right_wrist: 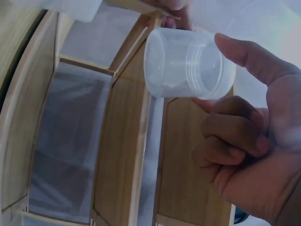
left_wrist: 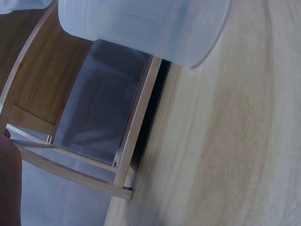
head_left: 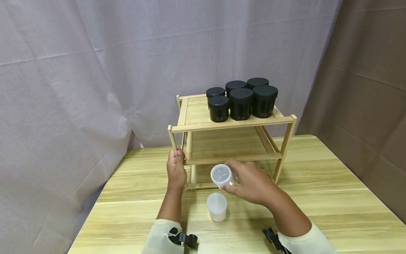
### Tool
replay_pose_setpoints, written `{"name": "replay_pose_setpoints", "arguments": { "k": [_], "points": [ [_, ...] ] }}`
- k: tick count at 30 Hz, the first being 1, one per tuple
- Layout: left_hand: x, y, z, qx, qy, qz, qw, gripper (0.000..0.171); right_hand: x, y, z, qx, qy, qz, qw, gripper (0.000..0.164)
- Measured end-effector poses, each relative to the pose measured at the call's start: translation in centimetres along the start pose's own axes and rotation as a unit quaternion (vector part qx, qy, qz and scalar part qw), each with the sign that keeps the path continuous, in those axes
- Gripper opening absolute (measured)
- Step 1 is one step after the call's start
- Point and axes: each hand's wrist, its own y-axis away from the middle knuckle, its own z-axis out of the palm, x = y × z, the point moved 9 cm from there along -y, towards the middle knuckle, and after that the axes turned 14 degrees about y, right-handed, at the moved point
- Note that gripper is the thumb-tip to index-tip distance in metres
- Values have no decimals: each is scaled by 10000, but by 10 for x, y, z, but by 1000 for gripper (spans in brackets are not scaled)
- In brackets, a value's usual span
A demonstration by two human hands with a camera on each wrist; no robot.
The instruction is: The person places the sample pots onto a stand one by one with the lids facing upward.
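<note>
My right hand (head_left: pixel 253 181) pinches a small clear plastic jar (head_left: pixel 221 175) between thumb and fingers, in front of the wooden shelf rack. In the right wrist view the held jar (right_wrist: pixel 176 66) shows screw threads near one end, and the other fingers of the right hand (right_wrist: pixel 249 127) are curled. With its fingers round the front left post of the wooden rack (head_left: pixel 233 158), my left hand (head_left: pixel 176 171) holds on to it. A second clear jar (head_left: pixel 217 208) with a frosted top stands upright on the table below the held one; it looms large in the left wrist view (left_wrist: pixel 141 28).
Several black lidded jars (head_left: pixel 241 104) stand in two rows on the rack's top shelf, toward its right side. The rack has lower shelves beneath. A wood-grain table (head_left: pixel 330 197) carries everything. A grey curtain (head_left: pixel 104 77) hangs behind, with a brown one (head_left: pixel 358 106) at right.
</note>
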Motion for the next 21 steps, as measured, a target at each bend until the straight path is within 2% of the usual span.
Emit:
{"name": "replay_pose_setpoints", "arguments": {
  "k": [10,14,21],
  "points": [
    [-1,0,-2,27,-1,25,10000,44,-9,5,-15,588,-85,472,9971,57],
    [-1,-1,-3,72,-18,32,10000,41,-10,7,-20,797,-357,804,9929,59],
    [-1,-2,-1,90,54,-94,9999,34,-6,13,-22,878,-863,1365,9830,61]
  ]
}}
